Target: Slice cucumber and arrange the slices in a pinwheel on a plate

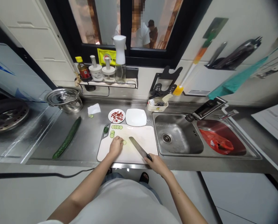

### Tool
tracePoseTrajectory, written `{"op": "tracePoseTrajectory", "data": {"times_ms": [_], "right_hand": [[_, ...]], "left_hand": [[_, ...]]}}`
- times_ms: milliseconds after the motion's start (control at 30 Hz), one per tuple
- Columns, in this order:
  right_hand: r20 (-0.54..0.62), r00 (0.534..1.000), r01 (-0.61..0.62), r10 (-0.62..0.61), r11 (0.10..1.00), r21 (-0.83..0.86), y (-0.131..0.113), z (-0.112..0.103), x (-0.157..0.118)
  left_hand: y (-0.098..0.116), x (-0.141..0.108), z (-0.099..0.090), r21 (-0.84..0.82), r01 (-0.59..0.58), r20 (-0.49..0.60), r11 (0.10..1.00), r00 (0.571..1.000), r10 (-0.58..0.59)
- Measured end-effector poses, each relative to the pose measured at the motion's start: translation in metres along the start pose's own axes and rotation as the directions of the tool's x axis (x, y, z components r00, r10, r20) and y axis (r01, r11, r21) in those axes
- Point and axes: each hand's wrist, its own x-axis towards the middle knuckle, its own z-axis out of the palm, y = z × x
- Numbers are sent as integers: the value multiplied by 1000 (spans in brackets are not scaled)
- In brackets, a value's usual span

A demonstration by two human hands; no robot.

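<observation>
Over the white cutting board point(139, 151), my left hand point(116, 147) is closed, its fingertips at a pale green cucumber slice point(124, 142). My right hand point(156, 163) grips the black handle of a kitchen knife point(139, 147), whose blade lies low over the board and points to the far left, apart from the slice. A row of cucumber slices point(117, 127) runs along the board's far edge, with a few more slices point(112, 134) just below it. A dark green cucumber end point(106, 129) rests by the board's handle corner.
Behind the board stand a plate of chopped red pieces point(116, 116) and a white square plate point(136, 117). A whole cucumber point(67, 138) lies to the left, near a lidded steel pot point(67, 100). At the right is a double sink point(178, 133) with a red bag point(217, 142).
</observation>
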Motion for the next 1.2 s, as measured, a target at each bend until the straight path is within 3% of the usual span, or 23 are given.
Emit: {"op": "tracePoseTrajectory", "data": {"times_ms": [267,600,967,1200], "right_hand": [[-3,1000,19,-19,1000,15,-2,2,1],[12,1000,15,-15,1000,-16,-4,3,2],[8,999,51,-51,998,-24,-3,9,10],[-4,998,58,-58,998,-24,-6,7,11]], "left_hand": [[-1,11,-2,-141,115,76,983,992,-105],[-19,17,-7,-277,230,110,933,972,-207],[-66,15,-12,-415,223,-22,882,967,-255],[-84,16,-16,-306,277,-113,911,939,-324]]}}
